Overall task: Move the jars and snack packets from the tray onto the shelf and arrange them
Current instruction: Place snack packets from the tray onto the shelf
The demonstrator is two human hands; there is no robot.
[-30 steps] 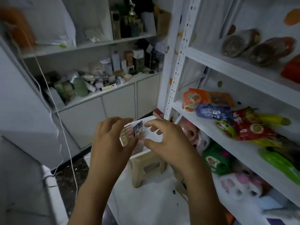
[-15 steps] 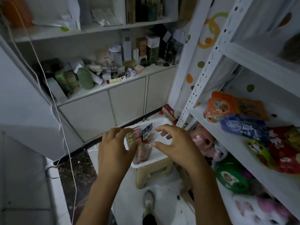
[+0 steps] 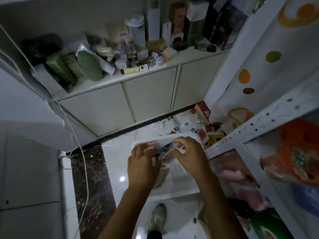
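Observation:
A white tray (image 3: 179, 171) lies below me, over the tiled floor. My left hand (image 3: 141, 163) is shut on a small stack of snack packets (image 3: 163, 151) just above the tray. My right hand (image 3: 189, 156) hovers beside them with its fingers curled and apart, fingertips at the top packet's edge; I cannot tell if it grips. Another packet (image 3: 161, 176) lies in the tray under my left hand. The white metal shelf (image 3: 255, 130) stands to the right, with an orange packet (image 3: 296, 150) and a blue one (image 3: 309, 199) on it.
A cluttered white cabinet counter (image 3: 155, 69) runs along the back wall. Boxes and scraps (image 3: 200, 125) litter the floor beyond the tray. A white cord (image 3: 76, 140) hangs at the left. A shoe (image 3: 158, 218) shows below. Pink and green packets (image 3: 241, 180) fill the lower shelf.
The view has tilted down. Both hands have dropped with the packets toward the tray, and the shelf has slid to the right edge.

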